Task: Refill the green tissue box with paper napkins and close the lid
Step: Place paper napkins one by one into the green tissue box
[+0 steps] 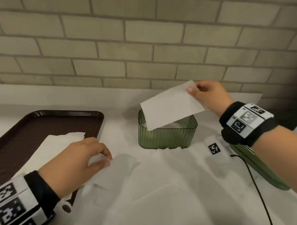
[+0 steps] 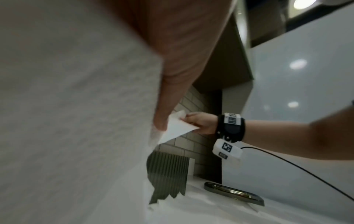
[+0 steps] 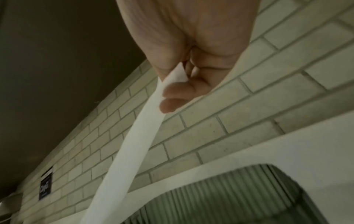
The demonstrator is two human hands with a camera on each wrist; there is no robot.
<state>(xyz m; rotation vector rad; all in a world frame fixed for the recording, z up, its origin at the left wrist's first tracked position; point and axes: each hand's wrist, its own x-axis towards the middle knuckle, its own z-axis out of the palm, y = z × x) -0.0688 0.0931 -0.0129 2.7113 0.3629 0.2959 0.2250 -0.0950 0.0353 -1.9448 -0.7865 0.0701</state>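
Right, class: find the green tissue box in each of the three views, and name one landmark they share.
Head: green tissue box centre-right, lidless, under the held napkin.
Left wrist: lower centre, partly behind paper.
Right wrist: bottom right, seen from above.
Shared landmark: brick wall.

No words or numbers can be read. Black-and-white square code markers sit on both wristbands. A dark wall sign is too blurred to read.
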